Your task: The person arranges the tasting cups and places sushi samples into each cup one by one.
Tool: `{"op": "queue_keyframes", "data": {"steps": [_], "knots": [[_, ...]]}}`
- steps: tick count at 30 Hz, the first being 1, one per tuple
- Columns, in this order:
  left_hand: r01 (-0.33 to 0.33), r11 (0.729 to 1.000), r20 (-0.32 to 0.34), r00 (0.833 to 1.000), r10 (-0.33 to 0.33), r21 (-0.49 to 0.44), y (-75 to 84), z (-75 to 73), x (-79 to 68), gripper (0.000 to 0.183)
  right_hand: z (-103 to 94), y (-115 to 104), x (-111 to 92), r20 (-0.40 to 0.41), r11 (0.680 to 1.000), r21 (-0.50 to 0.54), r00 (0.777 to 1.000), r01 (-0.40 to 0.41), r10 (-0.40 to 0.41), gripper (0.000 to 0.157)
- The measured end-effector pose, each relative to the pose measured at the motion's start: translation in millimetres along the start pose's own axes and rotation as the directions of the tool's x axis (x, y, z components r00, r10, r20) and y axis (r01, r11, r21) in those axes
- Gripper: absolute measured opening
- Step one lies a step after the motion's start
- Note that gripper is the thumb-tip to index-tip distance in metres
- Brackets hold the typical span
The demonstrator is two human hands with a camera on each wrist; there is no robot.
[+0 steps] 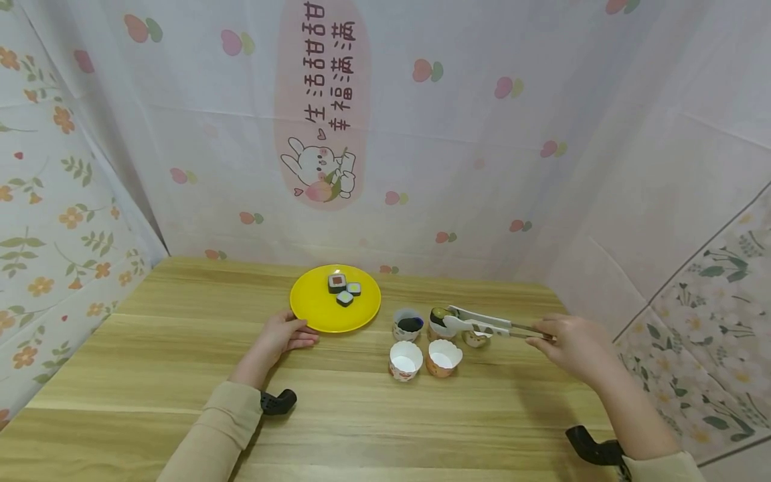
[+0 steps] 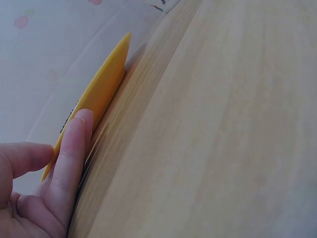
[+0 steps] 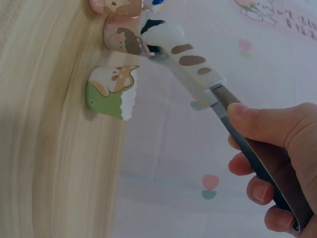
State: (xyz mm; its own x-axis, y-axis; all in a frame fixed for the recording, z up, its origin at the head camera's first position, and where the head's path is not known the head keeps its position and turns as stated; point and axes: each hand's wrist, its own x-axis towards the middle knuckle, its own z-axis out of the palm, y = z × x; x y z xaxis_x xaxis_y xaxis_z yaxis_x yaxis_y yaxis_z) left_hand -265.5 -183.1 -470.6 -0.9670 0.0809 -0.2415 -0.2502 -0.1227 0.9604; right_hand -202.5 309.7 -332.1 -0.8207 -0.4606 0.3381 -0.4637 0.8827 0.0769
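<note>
My left hand (image 1: 280, 340) pinches the near-left rim of a yellow plate (image 1: 328, 323), thumb above and fingers beneath in the left wrist view. On the plate lie one larger sushi roll piece (image 1: 337, 283) and two smaller ones (image 1: 345, 298). With my right hand (image 1: 572, 345) I grip metal tongs (image 1: 490, 323) whose pale tips have brown spots. Those tips are around a dark sushi piece (image 1: 438, 317) with a greenish top, at the mouth of the back middle paper cup (image 1: 442, 333). How deep it sits in the cup I cannot tell.
Left of that cup stands a paper cup (image 1: 399, 331) with a dark piece inside. Another paper cup (image 1: 476, 339) is partly hidden under the tongs. Two white-lined cups (image 1: 405, 362) stand in front. Printed cloth (image 1: 458, 167) hangs behind the wooden table (image 1: 361, 428).
</note>
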Motion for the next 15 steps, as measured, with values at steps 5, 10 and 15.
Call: {"op": "queue_keyframes", "data": {"steps": [5,10,15], "knots": [[-0.007,1.000,0.000,1.000,0.007,-0.003,-0.8,0.1,0.4,0.043,-1.1,-0.7,0.9,-0.002,1.000,0.004,1.000,0.002,-0.002,0.025],[-0.011,1.000,0.001,1.000,0.011,-0.003,-2.0,-0.2,1.0,0.043,-2.4,0.1,1.1,0.021,1.000,0.006,1.000,-0.021,0.021,0.026],[-0.016,1.000,0.002,1.000,0.016,-0.001,-2.9,-0.2,0.8,0.042,-3.8,2.9,1.4,0.039,0.999,0.023,0.999,-0.039,0.038,0.026]]}}
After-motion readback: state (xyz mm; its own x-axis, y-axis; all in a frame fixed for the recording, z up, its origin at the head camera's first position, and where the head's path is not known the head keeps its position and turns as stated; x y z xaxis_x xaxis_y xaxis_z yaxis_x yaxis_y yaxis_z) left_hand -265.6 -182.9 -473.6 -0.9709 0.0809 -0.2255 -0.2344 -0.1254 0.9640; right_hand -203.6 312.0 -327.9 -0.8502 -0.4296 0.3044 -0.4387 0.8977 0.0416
